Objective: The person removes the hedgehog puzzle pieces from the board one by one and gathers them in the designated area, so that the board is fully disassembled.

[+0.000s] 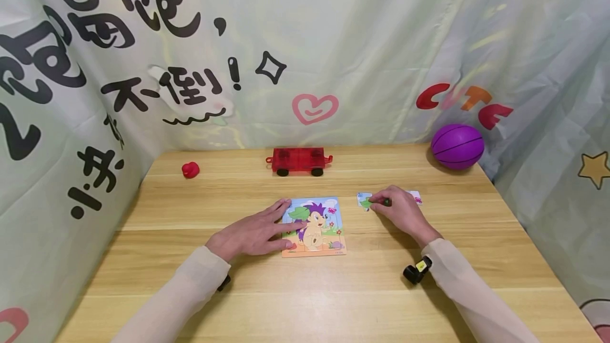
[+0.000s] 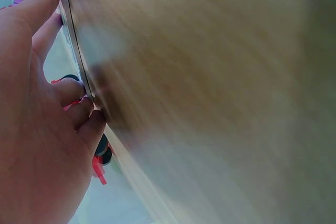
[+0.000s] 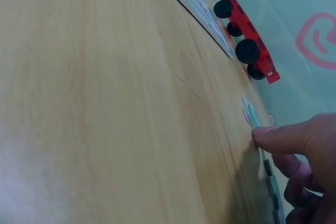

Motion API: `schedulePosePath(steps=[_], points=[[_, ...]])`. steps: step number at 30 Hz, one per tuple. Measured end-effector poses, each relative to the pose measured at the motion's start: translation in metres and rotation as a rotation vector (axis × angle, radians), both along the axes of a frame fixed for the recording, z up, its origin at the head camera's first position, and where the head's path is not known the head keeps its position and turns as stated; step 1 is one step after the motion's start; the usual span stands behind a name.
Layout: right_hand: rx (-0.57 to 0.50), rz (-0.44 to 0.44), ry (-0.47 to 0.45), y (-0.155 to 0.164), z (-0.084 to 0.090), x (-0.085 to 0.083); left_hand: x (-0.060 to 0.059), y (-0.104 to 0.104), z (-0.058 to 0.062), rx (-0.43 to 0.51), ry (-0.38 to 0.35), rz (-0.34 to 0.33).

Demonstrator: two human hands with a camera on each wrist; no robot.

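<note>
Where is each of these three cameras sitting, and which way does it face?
Head: worn on the head, facing forward and down at the hedgehog puzzle; the left hand, right hand and both sleeves show.
Left wrist: on that wrist, looking toward the puzzle's edge and wooden tabletop; the left hand fills the left side.
Right wrist: on that wrist, looking toward loose puzzle pieces; the right hand shows lower right.
Head and right wrist share the red toy wagon and pink heart.

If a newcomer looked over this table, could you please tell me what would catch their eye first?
Probably the purple ball at the far right, then the red wagon at the back middle. In front, the left hand rests on a hedgehog puzzle, and the right hand pinches a piece to its right.
</note>
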State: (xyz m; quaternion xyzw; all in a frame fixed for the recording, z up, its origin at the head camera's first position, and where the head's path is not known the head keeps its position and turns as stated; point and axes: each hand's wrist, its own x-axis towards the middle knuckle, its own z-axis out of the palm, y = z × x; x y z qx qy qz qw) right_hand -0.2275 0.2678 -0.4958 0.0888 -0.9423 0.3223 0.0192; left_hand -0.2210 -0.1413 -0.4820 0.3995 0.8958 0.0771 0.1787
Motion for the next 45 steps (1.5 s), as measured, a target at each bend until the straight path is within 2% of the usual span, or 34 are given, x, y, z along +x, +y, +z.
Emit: schedulePosePath(steps=[9,16,22,30,35,45], points=[[-0.002,0.022,0.015,-0.003,0.0,-0.001,0.001,-0.001,0.002,0.004,0.005,-0.005],[-0.071,-0.007,0.004,-0.014,0.01,0.005,0.001,-0.001,0.003,0.007,-0.004,-0.005],[-0.125,0.101,-0.022,-0.038,0.013,0.011,0.002,-0.001,0.005,0.042,-0.02,-0.002],[-0.106,0.206,-0.117,-0.059,0.006,0.015,0.005,0.022,0.008,0.094,0.003,-0.086],[-0.073,0.255,-0.1,-0.063,0.005,0.015,0.008,0.034,0.007,0.04,0.039,-0.115],[-0.009,0.338,-0.067,-0.068,0.007,0.014,0.011,0.037,0.004,-0.024,0.078,-0.116]])
